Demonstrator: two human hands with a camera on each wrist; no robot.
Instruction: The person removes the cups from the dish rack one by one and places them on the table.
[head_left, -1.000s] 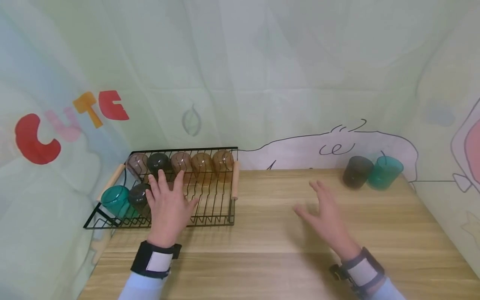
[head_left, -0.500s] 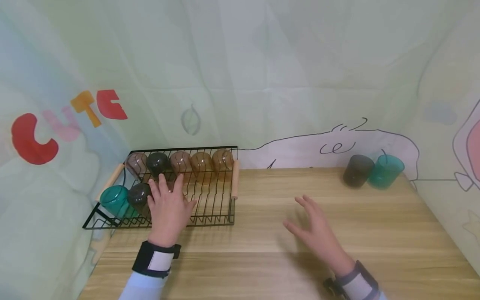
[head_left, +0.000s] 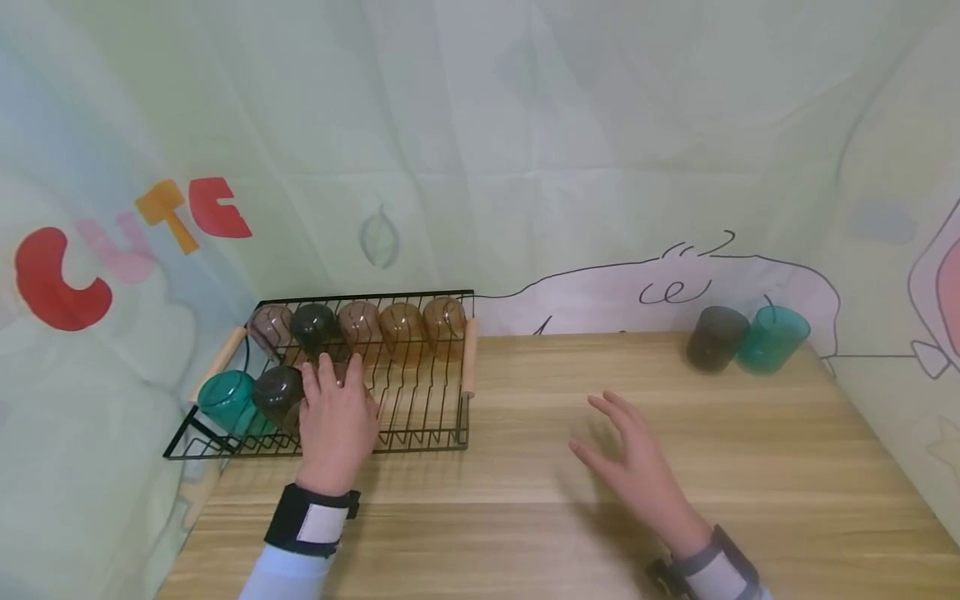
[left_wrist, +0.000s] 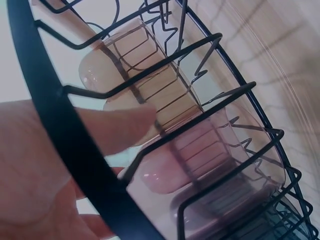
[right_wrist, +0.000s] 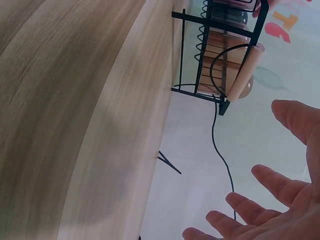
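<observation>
In the head view, my left hand reaches over the front row of a black wire dish rack. Its fingers and thumb grip an upside-down pinkish glass cup, mostly hidden under the palm. Left of it, a dark grey cup and a teal cup also sit upside down. In the left wrist view, the thumb shows beyond the rack's bars, with pink and amber cups behind. My right hand hovers over the wooden table, fingers spread, holding nothing.
Several cups, including a dark one and an amber one, line the rack's back row. Wooden handles flank the rack. A dark cup and a teal cup stand at the table's far right corner, near the curtain.
My left thumb has drawn in toward the fingers around the pinkish cup. My right hand has moved left and nearer the body, then stayed about still.
</observation>
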